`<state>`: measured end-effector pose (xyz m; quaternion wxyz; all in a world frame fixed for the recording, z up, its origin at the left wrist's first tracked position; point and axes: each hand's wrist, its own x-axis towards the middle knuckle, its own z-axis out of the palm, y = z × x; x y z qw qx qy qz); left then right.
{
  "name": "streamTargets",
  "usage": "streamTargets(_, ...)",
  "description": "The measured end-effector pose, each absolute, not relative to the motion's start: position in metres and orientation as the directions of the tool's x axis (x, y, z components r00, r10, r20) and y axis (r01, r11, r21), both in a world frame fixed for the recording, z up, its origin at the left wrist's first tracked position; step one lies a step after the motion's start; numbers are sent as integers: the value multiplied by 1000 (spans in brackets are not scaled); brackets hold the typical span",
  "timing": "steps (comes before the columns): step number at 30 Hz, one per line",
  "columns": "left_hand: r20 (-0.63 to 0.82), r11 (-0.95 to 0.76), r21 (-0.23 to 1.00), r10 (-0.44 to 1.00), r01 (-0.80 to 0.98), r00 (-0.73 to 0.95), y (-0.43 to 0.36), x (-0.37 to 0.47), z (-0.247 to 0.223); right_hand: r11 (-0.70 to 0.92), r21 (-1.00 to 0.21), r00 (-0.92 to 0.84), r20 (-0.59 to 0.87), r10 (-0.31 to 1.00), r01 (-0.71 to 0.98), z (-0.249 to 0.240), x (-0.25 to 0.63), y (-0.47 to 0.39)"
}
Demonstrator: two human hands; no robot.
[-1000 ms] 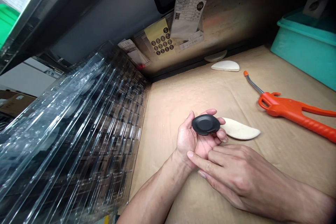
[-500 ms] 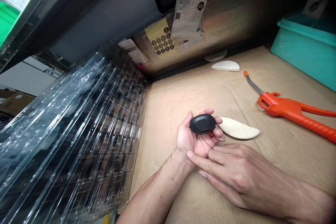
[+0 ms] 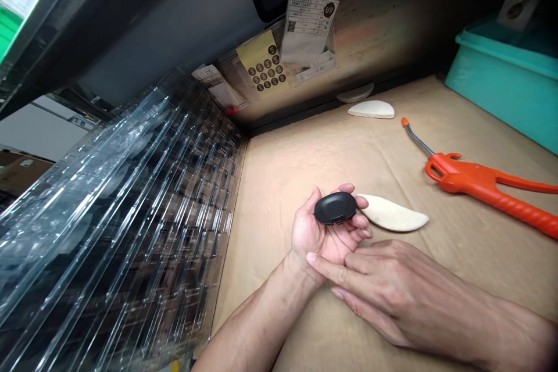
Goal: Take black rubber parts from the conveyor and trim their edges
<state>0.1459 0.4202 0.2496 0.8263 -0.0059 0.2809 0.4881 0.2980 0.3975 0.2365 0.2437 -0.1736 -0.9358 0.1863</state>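
Note:
A small black oval case (image 3: 335,208), smooth on top with a hinge-like notch at its lower edge, rests in my left hand (image 3: 320,235). That palm faces up, and the fingers curl around the case. My right hand (image 3: 383,288) lies across the left wrist, its index finger stretched out against the base of the palm and its other fingers partly hidden; I see nothing in it. Just beyond the left fingertips, a cream leaf-shaped pad (image 3: 394,213) lies on the brown cardboard surface (image 3: 279,168).
Clear plastic trays (image 3: 131,209) are stacked high on the left. An orange air blow gun (image 3: 475,177) lies at right, in front of a teal bin (image 3: 505,78). Another cream pad (image 3: 372,109) sits near the back wall, where a label sheet (image 3: 267,70) and paper slips (image 3: 309,26) hang.
The view has shifted a little, so the surroundings sit slightly further left. The black case is tilted slightly differently in my left hand; my right hand keeps its place at the wrist.

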Motion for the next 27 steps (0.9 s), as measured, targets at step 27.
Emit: streamTargets(27, -306, 223, 632, 952, -743, 25, 442, 116, 260, 406, -181, -302, 423, 855, 896, 244, 391, 481)
